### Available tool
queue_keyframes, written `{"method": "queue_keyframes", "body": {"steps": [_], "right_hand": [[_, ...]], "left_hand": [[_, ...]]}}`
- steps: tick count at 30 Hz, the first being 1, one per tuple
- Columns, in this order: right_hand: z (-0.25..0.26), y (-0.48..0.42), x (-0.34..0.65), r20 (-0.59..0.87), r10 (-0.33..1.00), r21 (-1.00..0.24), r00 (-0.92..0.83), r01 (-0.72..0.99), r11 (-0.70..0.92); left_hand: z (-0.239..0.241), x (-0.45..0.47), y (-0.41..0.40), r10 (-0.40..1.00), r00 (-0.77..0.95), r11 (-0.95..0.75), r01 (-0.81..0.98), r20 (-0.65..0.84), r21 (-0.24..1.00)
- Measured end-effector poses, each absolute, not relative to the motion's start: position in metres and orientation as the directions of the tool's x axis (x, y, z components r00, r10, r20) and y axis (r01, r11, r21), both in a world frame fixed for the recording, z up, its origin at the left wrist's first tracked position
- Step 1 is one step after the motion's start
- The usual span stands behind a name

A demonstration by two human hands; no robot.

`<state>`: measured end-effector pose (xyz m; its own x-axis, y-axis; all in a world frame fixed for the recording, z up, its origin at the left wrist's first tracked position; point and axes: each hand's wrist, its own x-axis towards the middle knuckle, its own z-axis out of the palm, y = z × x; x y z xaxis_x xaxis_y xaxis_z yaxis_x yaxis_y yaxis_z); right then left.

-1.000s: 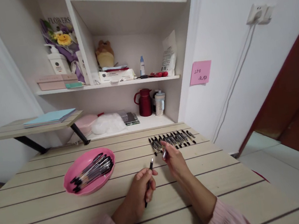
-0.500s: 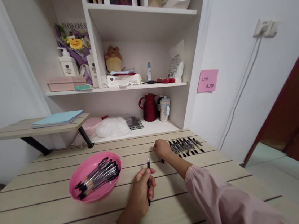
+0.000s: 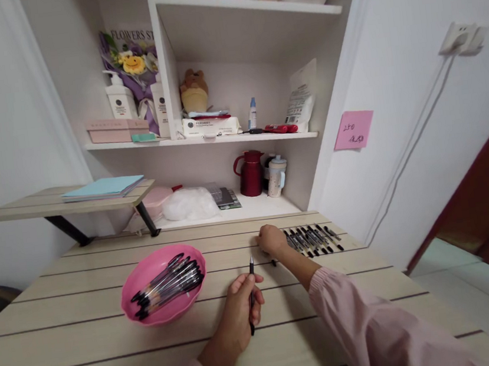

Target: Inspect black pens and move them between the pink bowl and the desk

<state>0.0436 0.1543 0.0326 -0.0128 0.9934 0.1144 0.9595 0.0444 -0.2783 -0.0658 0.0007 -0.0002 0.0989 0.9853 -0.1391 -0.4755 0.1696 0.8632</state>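
Observation:
My left hand (image 3: 240,305) is closed round a black pen (image 3: 252,295), which stands nearly upright with its pale tip at the top. Farther forward and to the right, my right hand (image 3: 272,240) is curled low over the table, and its fingertips are turned away from view. A dark pen end (image 3: 273,262) shows just below this hand. To its right lies a row of several black-and-clear pens (image 3: 311,239), side by side. At the left, a pink scalloped bowl (image 3: 128,292) holds a pile of clear pens (image 3: 168,284) with black ends.
The slatted table (image 3: 115,365) meets a white shelf unit (image 3: 239,139) at the back. A raised wooden stand (image 3: 20,206) carries blue paper (image 3: 102,187) at left. A red jug (image 3: 251,173) and a pale cup (image 3: 276,176) stand behind the pens. A pink note (image 3: 353,130) is on the wall.
The whole view has shifted slightly, so things sit a little farther right. Both hands keep nearly the same pose, and the pen stays in my left hand.

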Motion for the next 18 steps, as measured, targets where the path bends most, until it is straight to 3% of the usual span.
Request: {"method": "queue_keyframes", "body": {"steps": [12,18], "right_hand": [[0.029,0.113,0.105,0.111,0.99,-0.372,0.091,0.927,-0.044],[0.021,0.097,0.123,0.105,0.986,-0.527,0.128,0.848,-0.054]], "left_hand": [[0.0,-0.067,0.001,0.987,0.109,0.154,-0.455,-0.116,0.877],[0.003,-0.067,-0.001,0.987,0.103,0.156,-0.442,-0.123,0.883]]}}
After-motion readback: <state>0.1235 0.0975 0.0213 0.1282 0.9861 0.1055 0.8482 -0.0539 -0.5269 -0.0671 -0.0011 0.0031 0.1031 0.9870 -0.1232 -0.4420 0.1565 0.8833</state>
